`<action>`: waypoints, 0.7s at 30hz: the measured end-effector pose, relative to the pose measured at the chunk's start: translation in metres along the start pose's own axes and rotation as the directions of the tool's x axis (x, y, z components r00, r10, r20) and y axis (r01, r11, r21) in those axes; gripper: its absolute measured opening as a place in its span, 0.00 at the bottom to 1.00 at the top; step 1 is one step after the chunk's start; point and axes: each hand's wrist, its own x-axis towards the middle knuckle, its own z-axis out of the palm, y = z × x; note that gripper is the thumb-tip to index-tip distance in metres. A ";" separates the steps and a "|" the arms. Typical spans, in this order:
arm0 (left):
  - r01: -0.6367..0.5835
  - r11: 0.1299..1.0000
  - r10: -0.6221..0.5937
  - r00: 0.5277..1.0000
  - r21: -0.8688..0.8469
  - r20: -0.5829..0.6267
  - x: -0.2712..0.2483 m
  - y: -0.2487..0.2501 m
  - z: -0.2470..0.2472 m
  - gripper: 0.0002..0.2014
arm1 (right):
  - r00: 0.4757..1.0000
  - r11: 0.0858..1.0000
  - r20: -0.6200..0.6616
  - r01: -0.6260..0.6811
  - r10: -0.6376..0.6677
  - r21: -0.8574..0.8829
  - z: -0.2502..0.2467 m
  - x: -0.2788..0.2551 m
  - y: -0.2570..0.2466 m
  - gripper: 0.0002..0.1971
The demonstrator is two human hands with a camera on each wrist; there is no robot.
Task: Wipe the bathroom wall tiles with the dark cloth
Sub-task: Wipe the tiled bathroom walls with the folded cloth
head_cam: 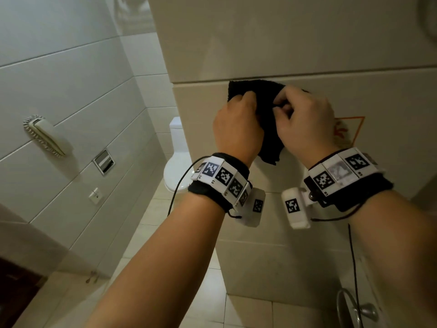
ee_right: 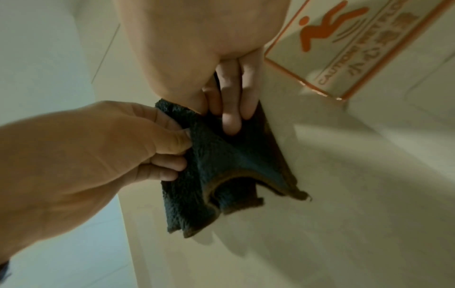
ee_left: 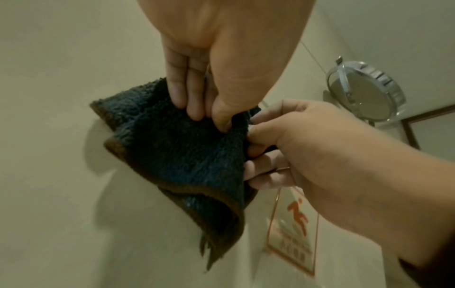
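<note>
A dark, fluffy cloth [head_cam: 264, 107] hangs folded in front of the cream wall tiles [head_cam: 307, 43], just under a horizontal grout line. My left hand [head_cam: 236, 121] grips its left side, thumb and fingers pinching the fabric [ee_left: 194, 109]. My right hand [head_cam: 305, 119] pinches its right side with curled fingers [ee_right: 231, 115]. In the left wrist view the cloth [ee_left: 182, 152] sags in a loose fold with a brown hem. In the right wrist view the cloth [ee_right: 221, 165] touches the tile [ee_right: 344, 175] along one edge.
An orange wet-floor caution sign [head_cam: 347, 131] sticks to the tile right of my hands. A round chrome mirror [ee_left: 364, 91] is mounted higher up. A toilet [head_cam: 177, 159], a wall phone [head_cam: 45, 136] and a flush plate [head_cam: 104, 162] lie to the left. A chrome handle [head_cam: 354, 308] is low right.
</note>
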 end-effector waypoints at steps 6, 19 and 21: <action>-0.007 1.000 0.007 0.999 -0.004 0.044 -0.029 -0.004 0.023 0.12 | 0.997 0.997 0.078 -0.004 0.010 -0.076 0.007 -0.029 0.011 0.03; 0.102 0.993 -0.115 0.951 0.061 0.286 -0.081 -0.032 0.038 0.08 | 0.962 0.994 0.266 -0.029 0.055 -0.102 0.041 -0.084 0.014 0.02; 0.153 0.988 -0.154 0.948 0.026 0.280 -0.081 -0.030 0.033 0.10 | 0.957 0.994 0.280 -0.049 0.075 -0.099 0.040 -0.084 0.013 0.04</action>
